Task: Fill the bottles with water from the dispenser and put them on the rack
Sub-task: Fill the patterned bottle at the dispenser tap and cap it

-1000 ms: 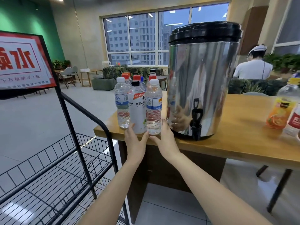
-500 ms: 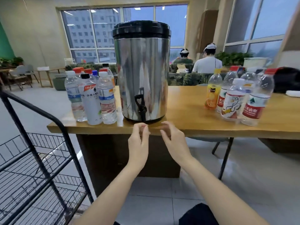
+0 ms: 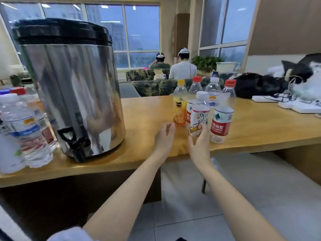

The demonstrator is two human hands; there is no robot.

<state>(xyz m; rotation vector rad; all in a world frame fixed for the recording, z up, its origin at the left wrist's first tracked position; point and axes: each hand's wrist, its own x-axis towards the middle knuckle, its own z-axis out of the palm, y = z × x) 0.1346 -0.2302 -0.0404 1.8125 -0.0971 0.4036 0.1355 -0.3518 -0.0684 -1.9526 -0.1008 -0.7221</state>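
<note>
Plastic left bottles (image 3: 26, 129) looked filled, too blurry to count; rack wasn't in view. 1 steel dispenser (image 3: 73, 87). Then the left hand (image 3: 165, 134) was loose, holding nothing. The right hand (image 3: 199, 143) touched the front bottle (image 3: 199, 113) of 5 empties (image 3: 224, 117), grip unclear tbh. Those 5 prob all left to fill.

One steel dispenser (image 3: 73, 87); five capped bottles (image 3: 199, 115) at its 3 o'clock; blurred bottles (image 3: 26, 129), uncountable, at 9 o'clock; two people (image 3: 182, 70) at 1 o'clock.

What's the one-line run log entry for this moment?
phase: reach | left hand: open, near orange bottle | right hand: at base of white-label bottle, grip unclear | dispenser: untouched
</note>
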